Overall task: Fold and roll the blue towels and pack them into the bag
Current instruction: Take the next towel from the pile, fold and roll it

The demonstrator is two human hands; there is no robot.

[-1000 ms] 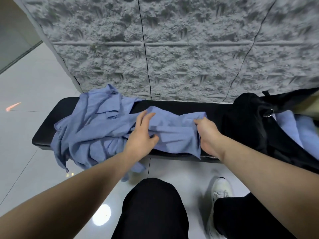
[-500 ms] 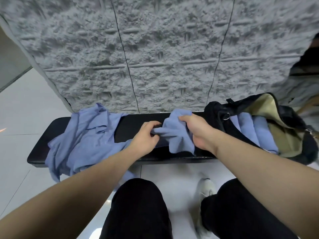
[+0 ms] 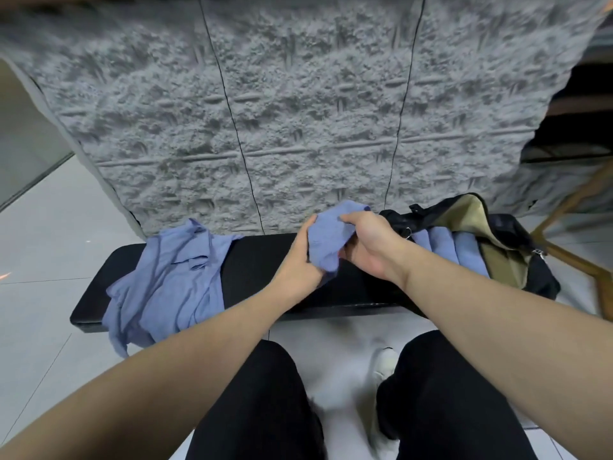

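Note:
A bunched blue towel [image 3: 326, 240] is lifted a little above the black bench [image 3: 258, 260], held between both hands. My left hand [image 3: 298, 263] grips its left and lower side. My right hand [image 3: 368, 242] grips its top right, fingers curled over the cloth. A heap of loose blue towels [image 3: 172, 280] lies on the bench's left end and hangs over the front edge. At the right end sits an open black bag with a tan lining [image 3: 497, 240], holding several rolled blue towels [image 3: 441, 244] side by side.
A rough grey stone wall [image 3: 298, 111] rises right behind the bench. Pale floor tiles surround it. My black-trousered knees and a white shoe [image 3: 384, 363] are below the bench's front edge. A wooden frame [image 3: 577, 254] stands at the far right.
Both hands gathered the spread towel into a bundle, lifted it off the bench and carried it right toward the bag. The view shifted right, showing the bag's open inside.

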